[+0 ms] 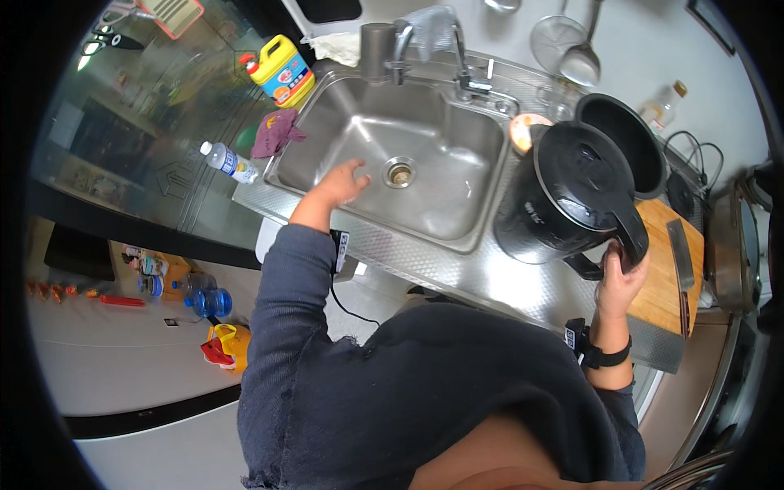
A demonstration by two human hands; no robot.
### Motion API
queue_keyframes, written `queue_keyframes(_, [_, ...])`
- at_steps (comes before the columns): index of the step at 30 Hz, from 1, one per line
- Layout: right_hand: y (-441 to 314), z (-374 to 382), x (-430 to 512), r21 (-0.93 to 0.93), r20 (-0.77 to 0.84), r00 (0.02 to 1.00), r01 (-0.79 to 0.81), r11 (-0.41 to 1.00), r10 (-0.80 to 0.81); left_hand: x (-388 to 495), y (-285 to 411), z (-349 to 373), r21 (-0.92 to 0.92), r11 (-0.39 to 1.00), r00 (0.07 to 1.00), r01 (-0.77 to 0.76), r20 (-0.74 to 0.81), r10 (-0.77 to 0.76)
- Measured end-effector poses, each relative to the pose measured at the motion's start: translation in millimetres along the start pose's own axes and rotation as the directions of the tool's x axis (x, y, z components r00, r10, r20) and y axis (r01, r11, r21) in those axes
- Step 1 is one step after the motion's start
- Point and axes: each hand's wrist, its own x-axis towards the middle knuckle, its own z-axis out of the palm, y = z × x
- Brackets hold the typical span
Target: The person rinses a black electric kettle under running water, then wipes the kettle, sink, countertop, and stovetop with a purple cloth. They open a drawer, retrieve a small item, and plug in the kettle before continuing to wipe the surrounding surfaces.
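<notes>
My right hand [620, 278] grips the handle of a black electric kettle [566, 190], whose lid is closed. The kettle is at the right side of the stainless steel sink [429, 211], over the metal counter; whether it rests there I cannot tell. Over the sink's front left part, my left hand [343, 184] is empty with its fingers apart. The drain [399, 173] lies just right of it. At the sink's back edge stands a chrome faucet [460, 67] with a translucent plastic bag or cloth [432, 30] hanging over its spout.
A purple cloth [275, 133], a yellow detergent jug [283, 73] and a plastic bottle [229, 162] stand or lie left of the sink. Right of the kettle are a black pot [640, 150] and a wooden cutting board [655, 288] bearing a cleaver [680, 260].
</notes>
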Motion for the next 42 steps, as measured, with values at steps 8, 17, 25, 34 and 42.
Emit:
queue_keyframes(8, [6, 31, -26, -0.084, -0.173, 0.978, 0.100, 0.991, -0.113, 102, -180, -60, 0.036, 0.936, 0.914, 0.350, -0.231, -0.333])
queue_keyframes(17, [-40, 61, -66, -0.253, -0.430, 0.892, 0.028, 0.967, -0.138, 176, -226, -94, 0.157, 0.788, 0.775, 0.595, -0.373, -0.511])
queue_keyframes(25, [-62, 68, -83, -0.332, -0.516, 0.844, -0.037, 0.943, -0.148, 203, -245, -100, 0.298, 0.831, 0.881, 0.469, -0.217, -0.419])
queue_keyframes(34, [-48, 59, -72, -0.252, -0.528, 0.844, -0.048, 0.967, -0.096, 158, -159, -52, -0.312, 0.907, 0.959, -0.283, -0.090, 0.268])
queue_keyframes(42, [-47, 33, -60, -0.264, -0.440, 0.898, -0.104, 0.959, -0.024, 151, 52, 34, -0.452, 0.715, 0.841, -0.534, -0.197, 0.504])
